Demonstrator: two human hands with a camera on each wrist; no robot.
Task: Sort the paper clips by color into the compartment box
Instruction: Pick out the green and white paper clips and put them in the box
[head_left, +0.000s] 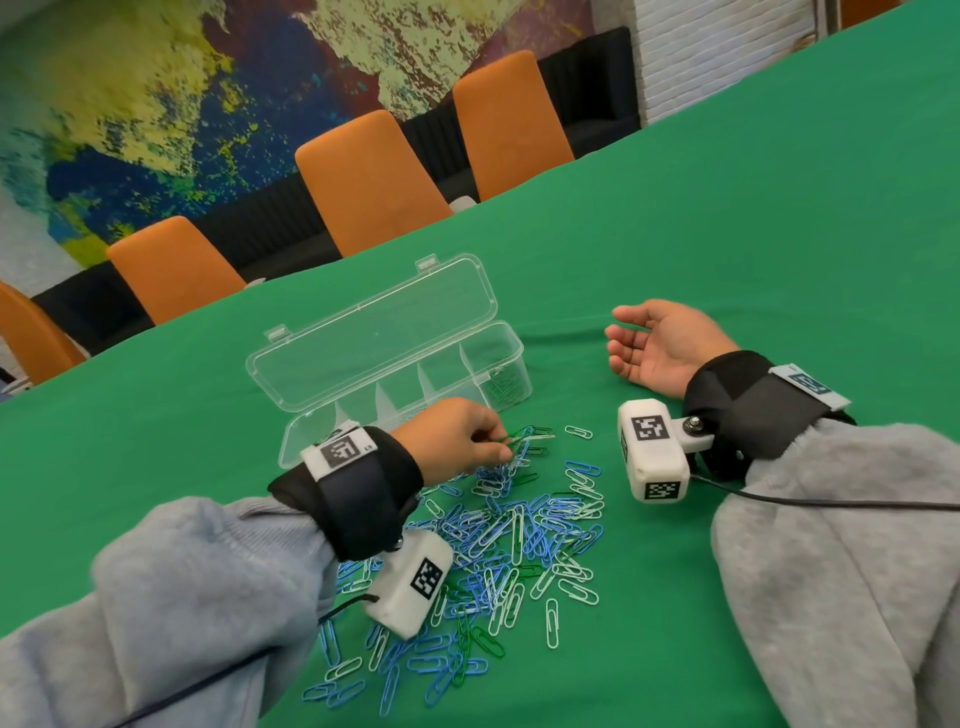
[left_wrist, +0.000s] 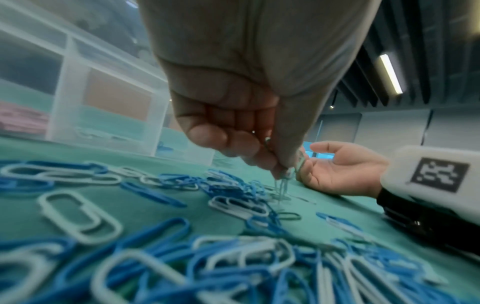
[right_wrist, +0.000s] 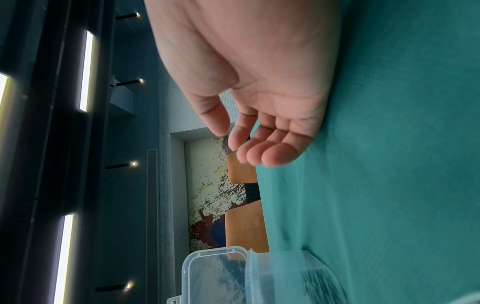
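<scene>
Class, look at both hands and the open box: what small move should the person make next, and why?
Probably lift the left hand and carry its green clip to the box's right end compartment. The fingers already pinch the clip at the pile's far edge, that compartment seems to hold dark green clips, the others look empty, and the right hand rests open on the cloth.

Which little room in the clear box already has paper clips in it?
The end compartment nearest the right hand holds dark green clips. The other compartments of the compartment box look empty.
</scene>
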